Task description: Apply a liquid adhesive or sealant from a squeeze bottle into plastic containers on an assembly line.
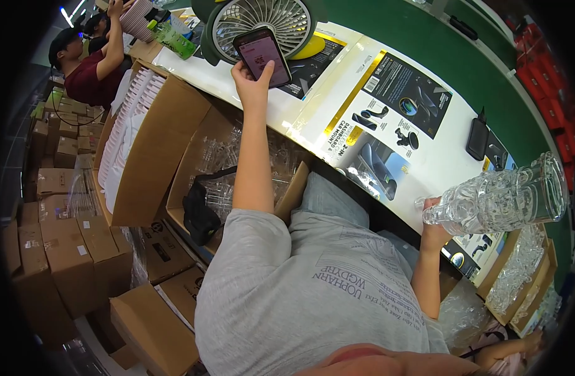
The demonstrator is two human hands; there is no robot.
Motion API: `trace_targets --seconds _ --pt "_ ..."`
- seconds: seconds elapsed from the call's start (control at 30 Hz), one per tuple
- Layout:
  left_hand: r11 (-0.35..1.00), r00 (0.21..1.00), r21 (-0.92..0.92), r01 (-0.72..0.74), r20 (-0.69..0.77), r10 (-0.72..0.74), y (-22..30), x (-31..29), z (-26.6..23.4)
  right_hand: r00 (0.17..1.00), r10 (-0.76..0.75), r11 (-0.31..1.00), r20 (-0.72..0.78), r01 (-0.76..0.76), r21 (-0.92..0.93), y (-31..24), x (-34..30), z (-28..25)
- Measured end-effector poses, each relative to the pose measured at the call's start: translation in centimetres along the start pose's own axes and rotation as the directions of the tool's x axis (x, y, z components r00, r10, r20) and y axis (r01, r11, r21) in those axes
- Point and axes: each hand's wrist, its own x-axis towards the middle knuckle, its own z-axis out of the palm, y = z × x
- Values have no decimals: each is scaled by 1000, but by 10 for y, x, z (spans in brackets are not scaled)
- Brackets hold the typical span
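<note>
My left hand (251, 84) is raised over the table edge and holds a black smartphone (262, 55) with its lit screen facing me. My right hand (433, 229) grips the near end of a stack of clear moulded plastic shells (500, 197), which lies sideways above the table's right side. Between the hands, printed packaging cards (387, 106) in white, black and gold lie flat on the white table (312, 103). My grey shirt fills the lower middle of the view.
A grey desk fan (259, 22) stands behind the phone, with a green bottle (172, 37) to its left. A black power bank (477, 139) lies on the table. Open cardboard boxes (156, 156) of clear shells and white trays stand at my left. Two people (87, 69) work at far left.
</note>
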Motion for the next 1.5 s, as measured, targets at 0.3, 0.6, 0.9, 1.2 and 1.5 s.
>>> trace_targets --seconds 0.3,0.6,0.9,1.2,1.5 --pt "994 991 -40 99 93 -95 -1 -1 -33 1000 -12 998 5 12 -57 -2 1 -1" --pt "998 985 1 63 162 -62 -7 4 -32 999 -50 999 -12 50 6 0 2 0" --pt "995 984 -69 72 166 -60 -2 12 -20 999 -31 999 -12 31 -13 3 0 -1" --pt "995 986 -66 79 151 -68 4 15 -17 999 -22 1000 -27 22 10 3 1 0" --pt "990 983 -68 121 149 -109 0 12 -20 1000 1 1000 -13 0 16 0 0 1"
